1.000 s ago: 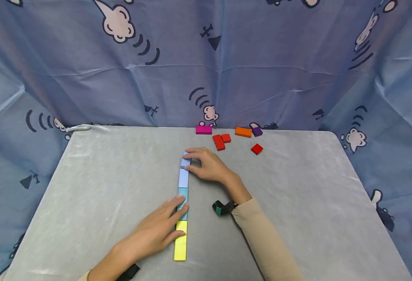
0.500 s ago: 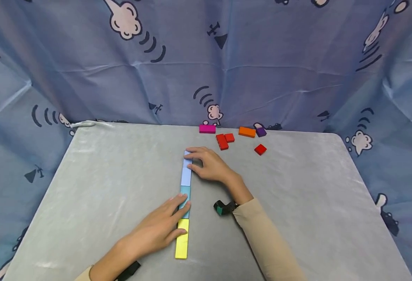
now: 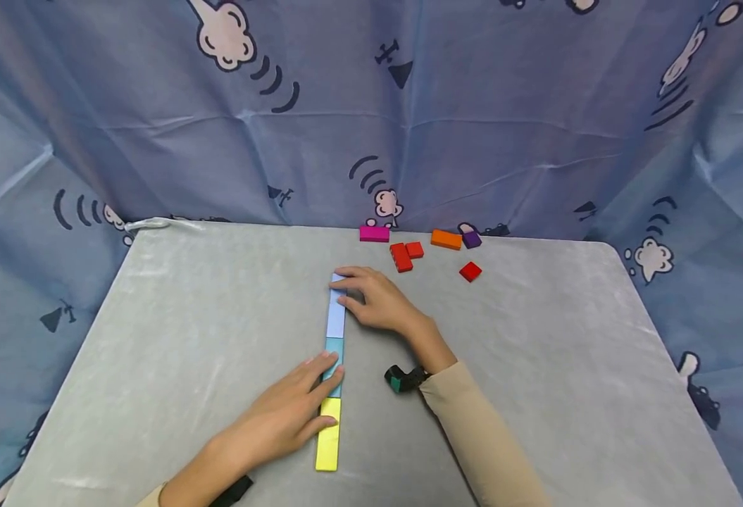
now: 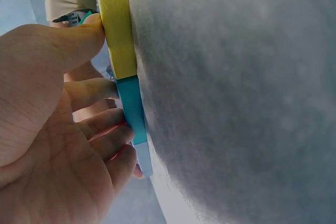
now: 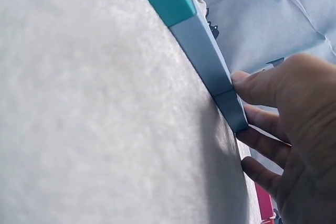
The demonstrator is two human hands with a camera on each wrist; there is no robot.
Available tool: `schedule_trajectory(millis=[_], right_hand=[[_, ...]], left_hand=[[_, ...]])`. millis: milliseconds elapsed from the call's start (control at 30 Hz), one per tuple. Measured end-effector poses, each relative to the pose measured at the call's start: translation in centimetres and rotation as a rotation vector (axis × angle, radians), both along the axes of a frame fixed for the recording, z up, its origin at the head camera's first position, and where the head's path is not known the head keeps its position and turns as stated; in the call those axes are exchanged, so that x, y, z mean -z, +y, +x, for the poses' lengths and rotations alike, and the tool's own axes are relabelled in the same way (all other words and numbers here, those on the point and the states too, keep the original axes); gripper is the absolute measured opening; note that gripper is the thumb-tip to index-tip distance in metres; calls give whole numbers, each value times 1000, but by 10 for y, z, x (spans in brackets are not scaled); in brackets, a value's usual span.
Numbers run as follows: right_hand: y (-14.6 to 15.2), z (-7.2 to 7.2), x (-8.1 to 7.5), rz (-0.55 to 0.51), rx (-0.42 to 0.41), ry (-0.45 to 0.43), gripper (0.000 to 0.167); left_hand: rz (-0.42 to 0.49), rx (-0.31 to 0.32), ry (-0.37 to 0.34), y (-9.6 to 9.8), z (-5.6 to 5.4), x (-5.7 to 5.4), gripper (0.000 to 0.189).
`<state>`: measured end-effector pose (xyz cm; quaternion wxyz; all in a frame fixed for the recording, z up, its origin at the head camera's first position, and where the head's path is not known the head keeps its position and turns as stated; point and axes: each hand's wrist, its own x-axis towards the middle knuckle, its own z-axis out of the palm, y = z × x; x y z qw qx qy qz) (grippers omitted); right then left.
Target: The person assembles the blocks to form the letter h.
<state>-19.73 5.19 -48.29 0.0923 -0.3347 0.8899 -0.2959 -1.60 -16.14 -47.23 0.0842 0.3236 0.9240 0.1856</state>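
Note:
A straight row of blocks runs away from me on the table: a yellow block (image 3: 327, 451) nearest, then a teal block (image 3: 334, 345), a longer light blue block (image 3: 336, 324) and a short light blue block (image 5: 231, 111) at the far end. My left hand (image 3: 276, 412) rests on the row with fingers spread, its thumb on the yellow block and its fingertips on the teal one. At the far end my right hand (image 3: 377, 301) pinches the short light blue block between thumb and fingers. In the right wrist view that block sits end to end with the longer one.
Toward the table's back edge lie a magenta block (image 3: 374, 234), a long red block (image 3: 401, 258), a small red block (image 3: 414, 250), an orange block (image 3: 446, 239), a purple block (image 3: 472, 240) and another red block (image 3: 470, 272). A patterned blue curtain (image 3: 485, 141) hangs behind the grey tabletop (image 3: 206, 310).
The short light blue block, earlier standing with a visible step at its joint, now lies flush in line with the longer one. Both hands keep almost the same places; the head view has shifted slightly.

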Motion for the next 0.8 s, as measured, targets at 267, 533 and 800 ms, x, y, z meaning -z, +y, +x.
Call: schedule_trajectory(millis=[267,533,800], right_hand=[[-1,1,0,5,34,11,42],[1,3,1,-2,36,13,42],[7,-1,-3,-52,80,65,41]], left_hand=[[10,-6,4,0,1,-2,68],[3,2,0,0,1,-2,69],[18,-2,-26,0,2,-1,69]])
